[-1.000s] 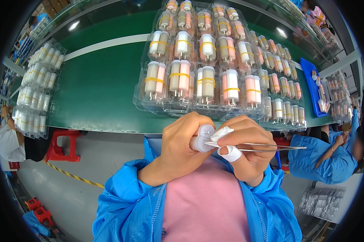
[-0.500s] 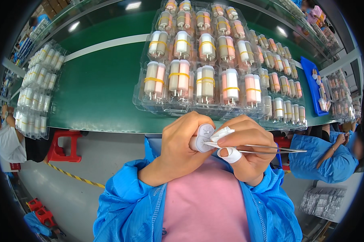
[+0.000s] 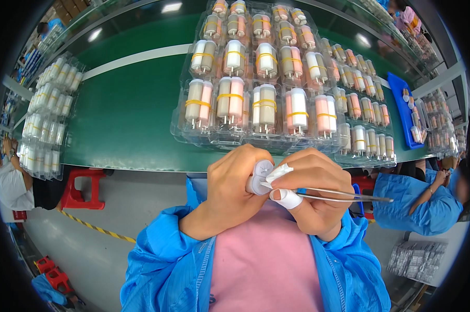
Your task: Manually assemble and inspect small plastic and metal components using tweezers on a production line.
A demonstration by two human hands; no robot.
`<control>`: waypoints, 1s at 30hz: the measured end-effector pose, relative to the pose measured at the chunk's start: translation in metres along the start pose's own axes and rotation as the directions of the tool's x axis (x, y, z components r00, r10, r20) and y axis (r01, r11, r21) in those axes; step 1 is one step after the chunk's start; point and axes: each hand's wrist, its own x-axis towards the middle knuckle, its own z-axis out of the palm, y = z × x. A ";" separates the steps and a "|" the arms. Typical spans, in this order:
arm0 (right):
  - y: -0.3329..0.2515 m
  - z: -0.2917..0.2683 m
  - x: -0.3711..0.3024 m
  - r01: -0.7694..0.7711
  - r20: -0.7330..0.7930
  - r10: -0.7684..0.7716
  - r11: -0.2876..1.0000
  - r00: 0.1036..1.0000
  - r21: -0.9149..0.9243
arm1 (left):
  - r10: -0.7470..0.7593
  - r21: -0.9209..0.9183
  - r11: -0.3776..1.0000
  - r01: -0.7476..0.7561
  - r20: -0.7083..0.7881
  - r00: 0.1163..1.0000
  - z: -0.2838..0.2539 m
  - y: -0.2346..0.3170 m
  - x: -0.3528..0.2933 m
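Note:
My left hand (image 3: 230, 179) is closed around a pair of capped cylinders (image 3: 263, 168), their pale round ends turned up toward me. In my right hand (image 3: 320, 182) are metal tweezers (image 3: 367, 198), whose rear end sticks out to the right; their tips are hidden. A crumpled white tissue (image 3: 278, 173) is pinched in the same fingers and touches the cylinder ends. White tape (image 3: 289, 198) wraps my right thumb. Just beyond both hands, a clear plastic tray (image 3: 214, 139) holds pink, white and grey cylinders in pairs, bound with yellow bands.
More filled trays stand at the right (image 3: 372, 156) and the far left (image 3: 43, 169) of the green table (image 3: 125, 114). A blue tray (image 3: 398, 86) lies at the right edge. Co-workers sit on both sides. A red stool (image 3: 84, 190) is at the lower left.
My right hand has shifted slightly left, bringing the tissue onto the cylinder ends. The tweezer tips, visible at the cylinders before, are now hidden. My left hand has tilted the cylinders a little.

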 end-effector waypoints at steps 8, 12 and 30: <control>-0.003 -0.002 0.000 -0.085 -0.031 0.088 0.992 0.996 0.092 | 0.005 -0.057 0.998 -0.005 -0.002 1.000 -0.001 0.002 0.003; -0.002 -0.002 -0.003 -0.074 -0.087 0.089 0.984 0.992 0.160 | -0.131 -0.248 0.959 0.140 0.050 0.990 -0.002 0.005 0.002; -0.005 -0.001 0.002 0.059 -0.003 -0.059 0.998 0.998 -0.022 | -0.131 -0.350 0.922 0.166 0.122 0.984 -0.005 0.002 0.002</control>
